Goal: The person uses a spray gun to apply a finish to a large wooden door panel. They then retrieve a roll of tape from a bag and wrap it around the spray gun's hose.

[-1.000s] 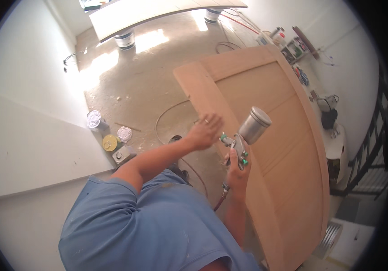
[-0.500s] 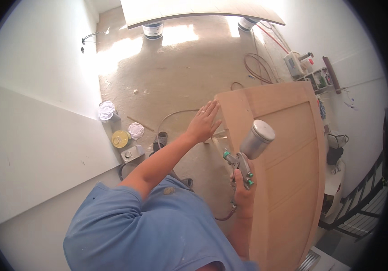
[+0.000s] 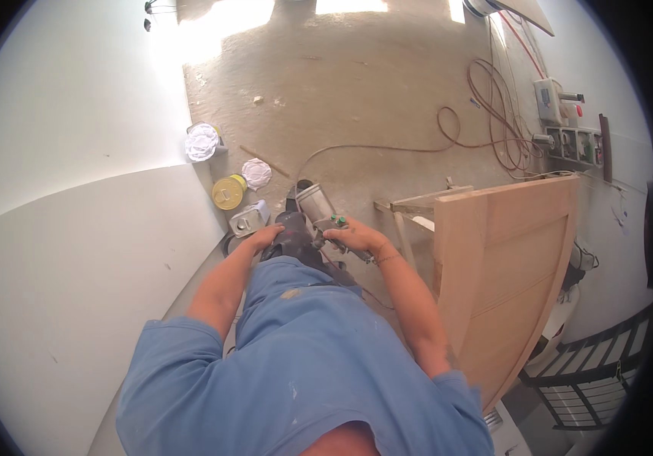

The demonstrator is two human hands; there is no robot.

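Note:
My right hand (image 3: 353,235) grips a spray gun (image 3: 334,222) in front of my legs. The gun has green knobs and a silver metal cup (image 3: 315,204), which tilts up and to the left. My left hand (image 3: 267,237) rests by my dark trouser leg with nothing visible in it; its fingers show only in part. Right of my right arm stands a wooden panel door (image 3: 467,251) of bare light wood, apart from both hands. A hose (image 3: 372,147) runs over the floor from near my feet.
Left of my feet stand a rectangular metal can (image 3: 249,220), a yellow-lidded can (image 3: 228,193) and a can with a white cover (image 3: 202,142). A wooden stand (image 3: 410,207) is beside the door. Hose coils, a crate (image 3: 573,144) and a black metal rack (image 3: 589,380) lie along the right.
My left hand has left the door's corner and dropped to my leg. My right hand has brought the spray gun left, away from the door. The view has shifted downward and left.

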